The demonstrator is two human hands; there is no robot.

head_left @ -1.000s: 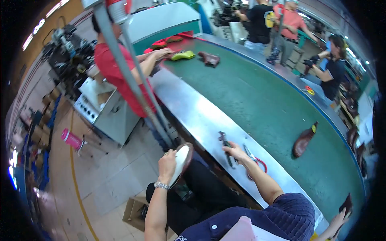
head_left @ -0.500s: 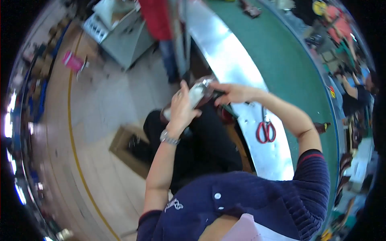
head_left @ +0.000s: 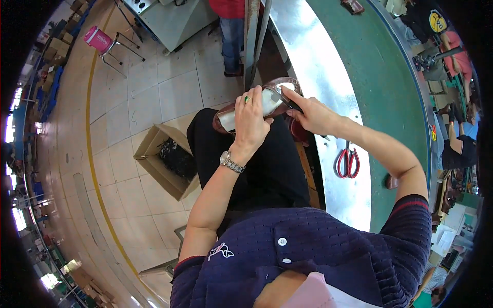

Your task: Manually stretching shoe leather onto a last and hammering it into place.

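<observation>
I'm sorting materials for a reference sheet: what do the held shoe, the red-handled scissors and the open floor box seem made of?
Shoe: its brown part looks like leather or a synthetic, from the smooth sheen; the pale part's material is unclear.
Scissors: plastic or plastic-coated handles, it seems, from their even red; blades too small to tell.
Box: probably cardboard, given its matt tan, thin walls.

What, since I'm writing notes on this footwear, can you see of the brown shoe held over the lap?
The shoe is glossy brown, leather-looking, with a pale face turned up inside a brown edge. It slants over the black trousers, its far end toward the person's right. The left hand grips its middle, hiding part; the right hand holds a dark-handled metal tool against or just over the far end. Whether the shoe rests on the legs is unclear.
</observation>
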